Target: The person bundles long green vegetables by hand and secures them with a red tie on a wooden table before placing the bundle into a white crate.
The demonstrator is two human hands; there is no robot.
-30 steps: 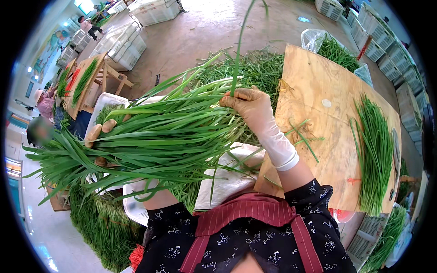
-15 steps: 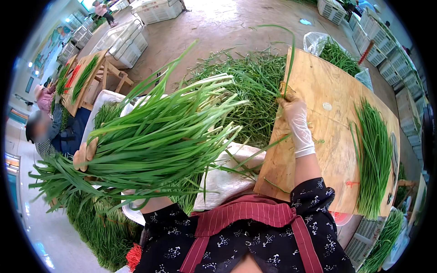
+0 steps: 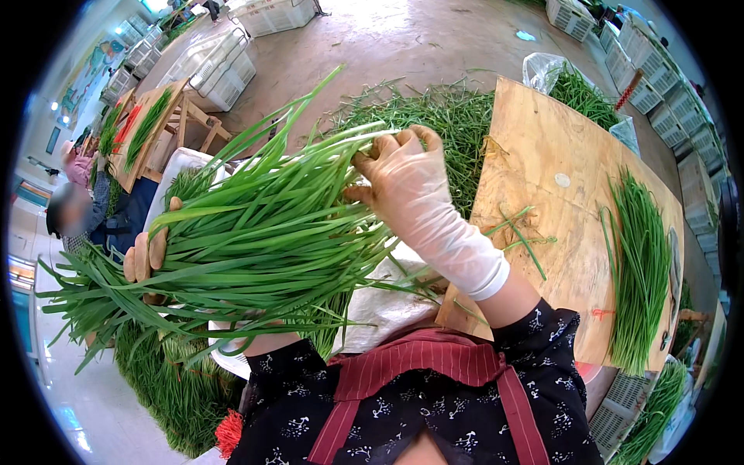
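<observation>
Now the right hand (image 3: 407, 182) is back at the bundle (image 3: 248, 240). Half a second ago it was stretched out to the board (image 3: 558, 178), with its fingers near the far edge. A second ago it was up at the bundle, much as it is now. So a quick reach to the board has been made, and the hand has been brought back to the green stalks. It looks as if the sorting of the bundle is going on, stalk by stalk.

The right hand is in a thin see-through glove. Its fingers are curled and pressed together on the pale ends of a few stalks at the top right of the bundle.

The left hand (image 3: 147, 252) is closed round the bundle near its middle. Only the fingertips are seen; the rest is hidden by leaves.

The bundle is held up in the air, in front of the chest, above a white sack (image 3: 387, 298) and a heap of greens (image 3: 442, 116). Its long axis runs from lower left to upper right. The pale root ends point up and right, toward the right hand. The leaf tips fan out to the lower left.

A neat row of stalks (image 3: 639, 271) lies on the right side of the board.
</observation>
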